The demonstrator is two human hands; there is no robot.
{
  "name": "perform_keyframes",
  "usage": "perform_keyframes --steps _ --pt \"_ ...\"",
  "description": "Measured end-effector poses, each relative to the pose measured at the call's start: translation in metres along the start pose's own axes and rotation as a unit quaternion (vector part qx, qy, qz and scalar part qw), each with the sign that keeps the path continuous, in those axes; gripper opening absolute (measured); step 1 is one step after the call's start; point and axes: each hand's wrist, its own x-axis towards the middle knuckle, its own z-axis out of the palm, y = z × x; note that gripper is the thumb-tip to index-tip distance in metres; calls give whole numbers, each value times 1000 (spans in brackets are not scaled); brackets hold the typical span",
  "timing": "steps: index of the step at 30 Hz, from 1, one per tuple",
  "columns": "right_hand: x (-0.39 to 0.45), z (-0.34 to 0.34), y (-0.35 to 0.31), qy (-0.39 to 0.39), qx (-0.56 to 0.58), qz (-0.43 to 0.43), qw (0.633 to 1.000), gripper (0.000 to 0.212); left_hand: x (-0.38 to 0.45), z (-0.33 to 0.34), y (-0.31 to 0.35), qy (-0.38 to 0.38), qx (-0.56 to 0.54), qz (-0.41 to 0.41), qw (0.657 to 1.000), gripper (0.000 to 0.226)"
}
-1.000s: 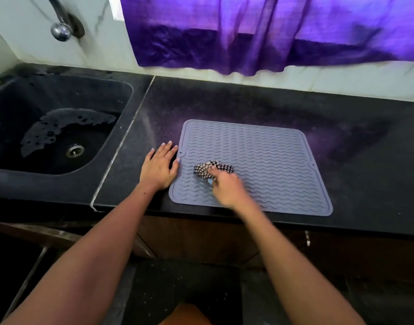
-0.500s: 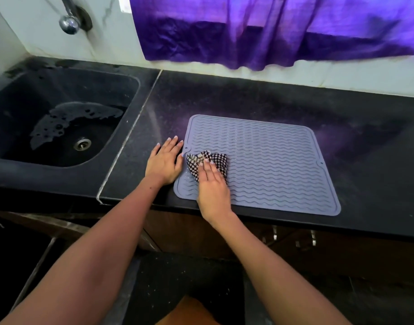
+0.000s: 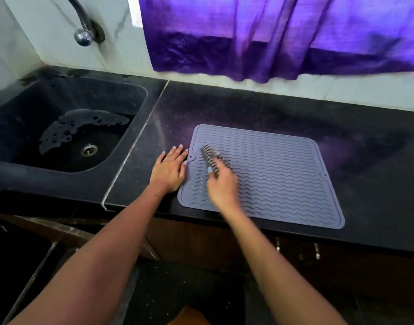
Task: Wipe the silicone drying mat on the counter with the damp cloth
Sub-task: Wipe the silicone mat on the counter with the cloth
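Wiping down our grey mat (image 3: 271, 174) on the black counter (image 3: 224, 106)

Our right hand (image 3: 222, 186) grips the checkered cloth (image 3: 212, 158) on the mat's left side, while our left hand (image 3: 169, 168) rests flat beside its edge.

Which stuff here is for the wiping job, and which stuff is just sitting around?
For the job:
silicone mat
checked cloth
right hand holding the cloth
left hand flat on the counter

Just there:
sink
tap
purple curtain
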Motion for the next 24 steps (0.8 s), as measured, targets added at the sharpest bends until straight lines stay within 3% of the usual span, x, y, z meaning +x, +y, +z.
perform_keyframes --steps 2,4,7,11,13,14,16,17,19,20,22,24 --pt "-26 27 12 -60 -178 -94 978 59 0 -1 -2 -9 4 10 1000 48" --pt "-42 45 27 -70 -318 -169 930 68 0 -1 -3 -17 5 17 1000 47" --pt "-40 47 35 -66 -332 -210 917 70 0 0 -5 -15 8 14 1000 47" --pt "-25 26 30 -83 -205 -212 952 57 0 2 -4 -28 1 15 999 50" --pt "-10 12 20 -118 -62 -70 989 39 1 2 -4 -24 0 9 1000 52" --pt "0 4 13 -127 76 42 988 27 2 3 -3 -14 0 5 1000 50" --pt "21 -4 -1 -59 306 192 931 19 2 4 -2 0 -2 -1 1000 48" --pt "28 -4 -6 -2 315 199 928 18 2 4 -2 2 -2 -2 1000 48" --pt "31 1 -15 82 177 105 975 26 2 4 -2 1 -1 -2 1000 48" --pt "30 6 -17 84 103 37 990 35 2 4 -3 1 -4 0 1000 48" --pt "27 23 -11 14 -52 -71 996 48 3 4 -4 0 -9 2 1000 48" --pt "22 42 4 -57 -213 -127 967 56 3 4 -4 -8 0 3 1000 52"
